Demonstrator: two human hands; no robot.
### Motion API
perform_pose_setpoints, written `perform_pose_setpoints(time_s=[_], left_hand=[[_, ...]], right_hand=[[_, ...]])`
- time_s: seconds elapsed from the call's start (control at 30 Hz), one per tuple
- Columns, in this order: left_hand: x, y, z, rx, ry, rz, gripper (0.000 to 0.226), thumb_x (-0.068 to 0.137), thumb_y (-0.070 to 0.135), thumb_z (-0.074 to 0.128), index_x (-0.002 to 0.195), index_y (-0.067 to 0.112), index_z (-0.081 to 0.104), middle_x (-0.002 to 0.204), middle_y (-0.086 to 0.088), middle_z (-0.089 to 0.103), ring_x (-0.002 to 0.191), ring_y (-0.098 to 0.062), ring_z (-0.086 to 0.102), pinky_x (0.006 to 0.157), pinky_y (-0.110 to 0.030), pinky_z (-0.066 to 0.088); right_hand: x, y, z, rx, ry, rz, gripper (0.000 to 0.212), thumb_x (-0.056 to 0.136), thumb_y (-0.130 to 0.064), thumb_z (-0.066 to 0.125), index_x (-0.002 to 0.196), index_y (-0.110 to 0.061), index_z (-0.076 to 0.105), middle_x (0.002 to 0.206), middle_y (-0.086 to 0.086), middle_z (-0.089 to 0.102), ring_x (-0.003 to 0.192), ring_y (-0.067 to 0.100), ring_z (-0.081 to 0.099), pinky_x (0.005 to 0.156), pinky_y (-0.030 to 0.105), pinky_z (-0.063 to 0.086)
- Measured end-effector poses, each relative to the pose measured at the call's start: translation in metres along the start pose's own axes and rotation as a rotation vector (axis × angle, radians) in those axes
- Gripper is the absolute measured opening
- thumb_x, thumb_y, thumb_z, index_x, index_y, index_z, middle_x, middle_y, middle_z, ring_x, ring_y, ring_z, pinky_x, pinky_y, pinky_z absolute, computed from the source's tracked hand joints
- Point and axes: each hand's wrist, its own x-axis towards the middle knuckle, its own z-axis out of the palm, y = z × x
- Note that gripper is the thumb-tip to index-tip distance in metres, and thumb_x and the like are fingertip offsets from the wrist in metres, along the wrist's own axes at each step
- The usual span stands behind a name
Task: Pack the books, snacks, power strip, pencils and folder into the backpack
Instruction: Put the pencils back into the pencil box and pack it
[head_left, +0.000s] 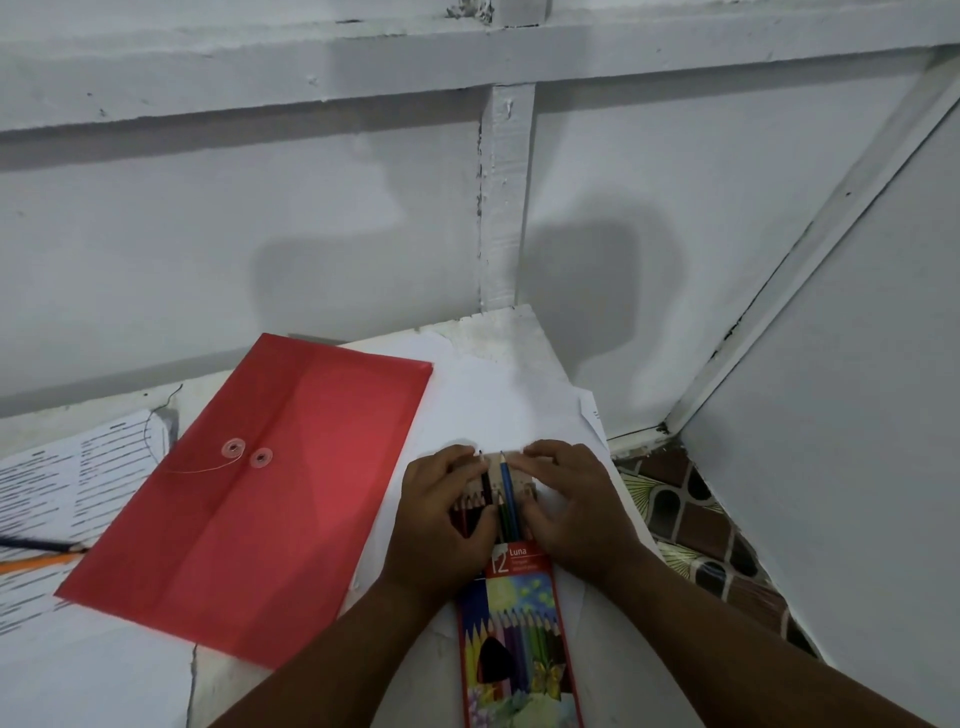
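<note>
A colored pencil box (517, 639) lies on the white table, its open end pointing away from me. A black pencil (486, 480) and a blue pencil (508, 493) stick out of that open end. My left hand (441, 525) rests on the box's left side with fingers on the black pencil. My right hand (571, 504) presses the box's open flap from the right. A red string-tie folder (249, 499) lies flat to the left of the box. No backpack, snacks or power strip are in view.
White paper sheets (519, 405) lie under the box and folder. A printed page (62, 483) and loose orange and dark pencils (36, 556) sit at the left edge. A white wall stands behind the table; patterned floor (691, 525) shows past the right edge.
</note>
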Motion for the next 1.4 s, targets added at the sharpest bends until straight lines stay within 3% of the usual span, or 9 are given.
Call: perform_pose_setpoints(time_s=[0.2, 0.37, 0.7, 0.9, 1.03, 1.2, 1.27, 1.4], left_hand=[[-0.001, -0.002, 0.001, 0.017, 0.015, 0.003, 0.031, 0.081, 0.029, 0.065, 0.103, 0.007, 0.072, 0.123, -0.01, 0.064, 0.122, -0.021, 0.053, 0.108, -0.021, 0.039], [-0.001, -0.004, 0.002, 0.024, 0.018, 0.007, 0.04, 0.081, 0.033, 0.069, 0.113, 0.008, 0.07, 0.124, -0.007, 0.064, 0.123, -0.019, 0.053, 0.107, -0.029, 0.043], [0.001, -0.001, 0.001, 0.022, 0.006, 0.032, 0.029, 0.079, 0.03, 0.069, 0.102, 0.015, 0.074, 0.122, -0.005, 0.065, 0.121, -0.017, 0.052, 0.109, -0.017, 0.033], [0.001, -0.003, 0.002, 0.003, 0.025, 0.052, 0.026, 0.079, 0.027, 0.069, 0.102, 0.016, 0.075, 0.122, -0.005, 0.065, 0.121, -0.016, 0.052, 0.107, -0.025, 0.04], [0.0, -0.002, 0.002, 0.009, 0.015, 0.047, 0.027, 0.081, 0.027, 0.067, 0.104, 0.015, 0.074, 0.122, -0.003, 0.065, 0.121, -0.015, 0.052, 0.108, -0.019, 0.036], [0.002, 0.004, -0.003, -0.033, 0.015, -0.1, 0.033, 0.09, 0.036, 0.053, 0.107, 0.017, 0.073, 0.122, 0.005, 0.063, 0.12, -0.006, 0.05, 0.103, -0.012, 0.035], [0.001, 0.008, -0.002, 0.017, 0.01, -0.107, 0.035, 0.091, 0.036, 0.048, 0.109, 0.016, 0.071, 0.124, 0.003, 0.06, 0.12, -0.004, 0.047, 0.103, -0.01, 0.032], [0.001, 0.015, 0.001, 0.168, -0.034, -0.064, 0.03, 0.092, 0.028, 0.05, 0.105, 0.013, 0.072, 0.117, -0.002, 0.065, 0.113, -0.014, 0.053, 0.1, -0.022, 0.039]], right_hand=[[0.001, 0.0, 0.001, 0.007, 0.018, -0.009, 0.024, 0.085, -0.036, 0.062, 0.098, -0.021, 0.075, 0.106, -0.005, 0.065, 0.105, 0.008, 0.053, 0.089, 0.028, 0.048], [0.001, 0.001, 0.003, -0.012, 0.024, 0.001, 0.034, 0.087, -0.044, 0.062, 0.111, -0.023, 0.072, 0.113, -0.004, 0.065, 0.107, 0.01, 0.054, 0.091, 0.033, 0.049], [0.0, 0.002, 0.002, -0.012, -0.019, -0.007, 0.025, 0.084, -0.036, 0.061, 0.104, -0.028, 0.073, 0.114, -0.008, 0.061, 0.107, 0.01, 0.051, 0.089, 0.032, 0.047], [0.0, 0.002, 0.002, 0.009, -0.006, -0.006, 0.015, 0.08, -0.031, 0.062, 0.086, -0.025, 0.074, 0.109, -0.007, 0.062, 0.103, 0.011, 0.054, 0.084, 0.037, 0.051], [-0.001, 0.001, 0.001, 0.025, -0.002, -0.012, 0.013, 0.078, -0.032, 0.064, 0.085, -0.026, 0.074, 0.107, -0.008, 0.061, 0.103, 0.01, 0.054, 0.085, 0.034, 0.05], [0.002, 0.004, 0.002, 0.067, 0.045, -0.037, 0.012, 0.085, -0.023, 0.061, 0.092, -0.017, 0.068, 0.098, -0.007, 0.065, 0.097, 0.011, 0.058, 0.083, 0.036, 0.05], [0.002, 0.005, 0.002, 0.051, 0.065, -0.05, 0.016, 0.086, -0.025, 0.058, 0.091, -0.014, 0.068, 0.097, -0.004, 0.067, 0.094, 0.012, 0.059, 0.084, 0.033, 0.051], [0.001, 0.003, 0.002, 0.027, 0.056, -0.036, 0.023, 0.085, -0.031, 0.055, 0.089, -0.015, 0.071, 0.096, -0.004, 0.069, 0.093, 0.008, 0.059, 0.087, 0.016, 0.046]])
